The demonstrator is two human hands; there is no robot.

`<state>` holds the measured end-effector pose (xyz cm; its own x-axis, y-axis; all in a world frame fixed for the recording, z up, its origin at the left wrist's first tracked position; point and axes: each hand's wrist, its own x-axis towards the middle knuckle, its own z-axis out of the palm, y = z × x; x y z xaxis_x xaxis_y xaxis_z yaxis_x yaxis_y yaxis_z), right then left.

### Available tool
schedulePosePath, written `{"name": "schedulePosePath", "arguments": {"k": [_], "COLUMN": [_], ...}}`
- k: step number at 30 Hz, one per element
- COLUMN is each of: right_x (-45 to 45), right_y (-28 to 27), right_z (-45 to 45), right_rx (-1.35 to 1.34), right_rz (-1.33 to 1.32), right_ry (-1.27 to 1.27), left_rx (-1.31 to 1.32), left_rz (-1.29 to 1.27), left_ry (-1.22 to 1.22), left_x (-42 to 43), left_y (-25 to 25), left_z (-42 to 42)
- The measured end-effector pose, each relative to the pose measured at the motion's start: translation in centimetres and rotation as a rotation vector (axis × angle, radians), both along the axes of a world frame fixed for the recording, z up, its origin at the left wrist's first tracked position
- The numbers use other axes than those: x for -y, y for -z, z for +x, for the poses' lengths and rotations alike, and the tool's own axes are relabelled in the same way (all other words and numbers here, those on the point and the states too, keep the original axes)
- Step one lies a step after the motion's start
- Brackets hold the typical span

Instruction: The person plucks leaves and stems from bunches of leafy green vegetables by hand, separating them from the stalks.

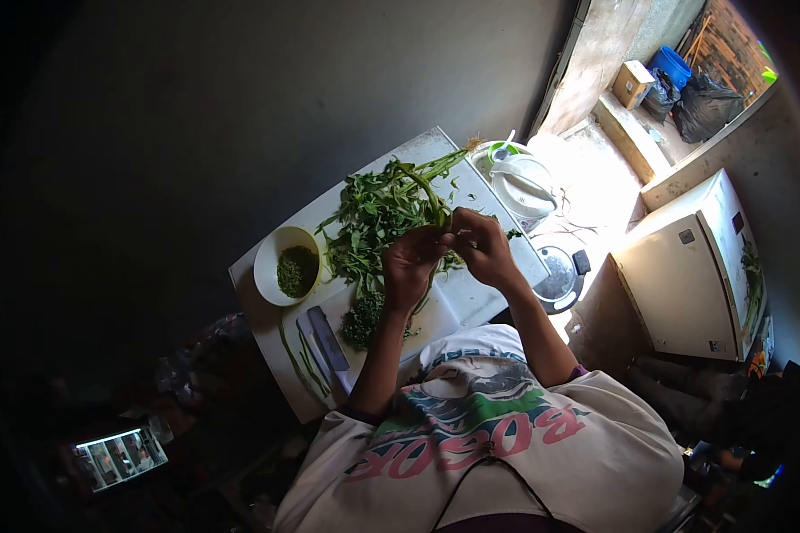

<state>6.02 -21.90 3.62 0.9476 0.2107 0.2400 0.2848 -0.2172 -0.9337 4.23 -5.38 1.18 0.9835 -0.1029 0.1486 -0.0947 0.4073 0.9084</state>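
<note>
My left hand [409, 269] and my right hand [483, 247] meet over the table, fingers closed on a green leafy stem [431, 197] that arches up from between them. A pile of leafy greens [369, 213] lies just beyond my left hand, its rooted stems [449, 163] reaching the far corner. Under my left forearm, finely cut greens [358, 322] sit on a white cutting board [437, 317]. A broad-bladed knife [323, 338] rests at the board's left, beside several long green stalks [304, 362]. The white bowl [267, 266] on the left holds chopped greens [297, 270].
Past the right edge of the white table [271, 333] stand a white rice cooker [522, 188] and a lidded pot [557, 271]. A small fridge [676, 275] is farther right, near a person's dark-clothed legs [693, 382]. A lit screen [120, 458] glows at lower left.
</note>
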Motion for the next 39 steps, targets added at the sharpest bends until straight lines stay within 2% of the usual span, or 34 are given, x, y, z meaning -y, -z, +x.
{"name": "schedulePosePath", "arguments": {"k": [2, 6, 9, 14, 20, 23, 28, 35, 36, 38, 39], "right_x": [0.6, 0.7, 0.1, -1.0, -2.2, -2.4, -2.9, -1.9, -1.6, -0.4, 0.2], "right_y": [1.3, 0.7, -0.7, -0.4, 0.6, 0.9, 1.9, 1.1, 1.7, 3.3, 2.0], "right_z": [0.2, -0.1, 0.4, 0.5, 0.6, 0.6, 0.2, 0.4, 0.5, 0.9, 0.9], "right_rx": [-0.166, -0.256, -0.449, -0.506, -0.455, -0.389, -0.203, -0.194, -0.194, -0.080, -0.134], "right_rz": [0.200, 0.275, 0.484, 0.602, 0.793, 0.730, 0.470, 0.487, 0.487, 0.321, -0.058], "right_ry": [-0.123, -0.113, 0.043, 0.116, 0.107, 0.144, 0.149, 0.034, 0.035, -0.042, 0.044], "left_rx": [-0.026, -0.050, -0.043, -0.113, -0.086, -0.035, -0.021, -0.065, -0.060, -0.057, -0.069], "left_rz": [-0.015, -0.013, 0.008, -0.053, 0.055, 0.085, 0.087, 0.098, 0.123, 0.147, 0.119], "left_ry": [-0.023, -0.089, -0.079, -0.023, 0.063, 0.059, 0.004, -0.036, -0.101, -0.165, -0.191], "left_x": [-0.2, -1.3, -1.7, -1.3, -0.7, -0.9, -0.6, -0.5, -0.7, -1.3, -1.8], "left_y": [0.3, 1.2, 0.9, 0.8, 0.8, 1.2, 0.5, -0.6, -0.1, 0.0, -0.4], "left_z": [0.3, 0.9, 0.9, 0.5, 0.1, 0.2, 0.8, 0.7, 0.8, 0.9, 1.2]}}
